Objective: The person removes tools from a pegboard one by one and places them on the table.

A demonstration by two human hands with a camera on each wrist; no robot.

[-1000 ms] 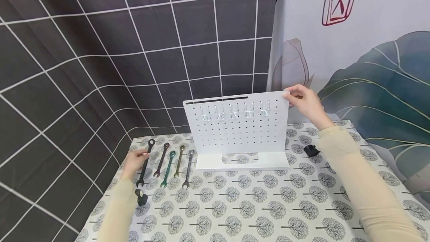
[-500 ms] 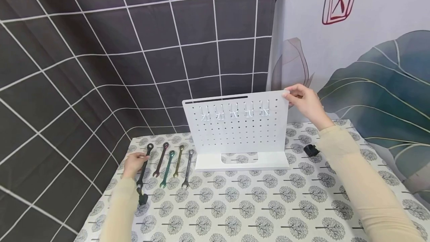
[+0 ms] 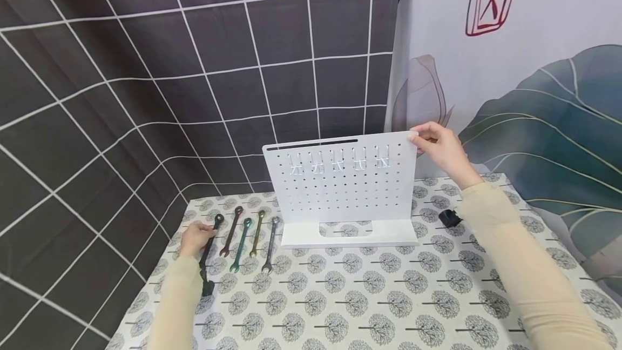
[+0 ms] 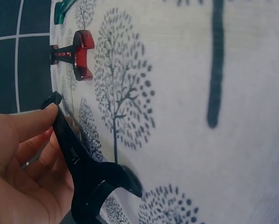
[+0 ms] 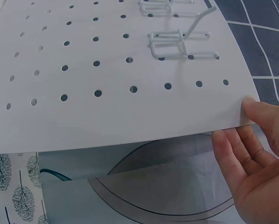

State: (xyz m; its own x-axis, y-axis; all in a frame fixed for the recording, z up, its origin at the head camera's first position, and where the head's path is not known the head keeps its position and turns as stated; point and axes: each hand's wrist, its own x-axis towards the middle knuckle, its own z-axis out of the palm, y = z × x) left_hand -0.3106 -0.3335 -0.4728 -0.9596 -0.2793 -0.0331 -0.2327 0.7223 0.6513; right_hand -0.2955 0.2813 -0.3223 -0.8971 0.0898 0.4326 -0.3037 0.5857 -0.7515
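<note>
At the left of the table my left hand (image 3: 196, 239) pinches a black combination wrench (image 4: 70, 144) between thumb and fingers. Its open end faces the left wrist camera. Beside it lie several more wrenches: a dark red one (image 3: 231, 232), a green one (image 3: 241, 245), a brass-coloured one (image 3: 257, 233) and a grey one (image 3: 270, 245). My right hand (image 3: 439, 147) holds the top right corner of a white pegboard (image 3: 345, 193), thumb in front and fingers behind its edge. Several wire hooks (image 5: 169, 44) sit in a row near the board's top.
The table bears a white cloth (image 3: 364, 296) with a tree print. A dark gridded curtain (image 3: 282, 31) hangs behind and to the left; a patterned light one (image 3: 437, 31) hangs at right. Black wrist devices (image 3: 450, 218) show by both sleeves.
My left hand has moved slightly, and the black wrench's ring end has shifted a little toward me. My right hand stays on the board's corner.
</note>
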